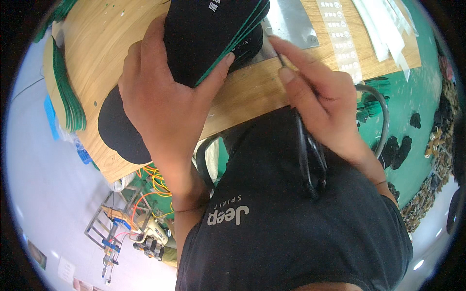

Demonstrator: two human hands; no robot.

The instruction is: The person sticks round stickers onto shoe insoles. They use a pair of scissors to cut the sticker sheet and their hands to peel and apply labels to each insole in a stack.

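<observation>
Fingers of the left hand (pixel 160 97) clamp the stack of black, green-edged insoles (pixel 213 34) on the bench (pixel 247 92), long axis running away from the person, while the right hand (pixel 320 102) pinches a thin tool just right of it.

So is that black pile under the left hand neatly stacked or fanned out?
Slightly fanned: the stack of black insoles shows stepped green edges beside the left hand.
</observation>
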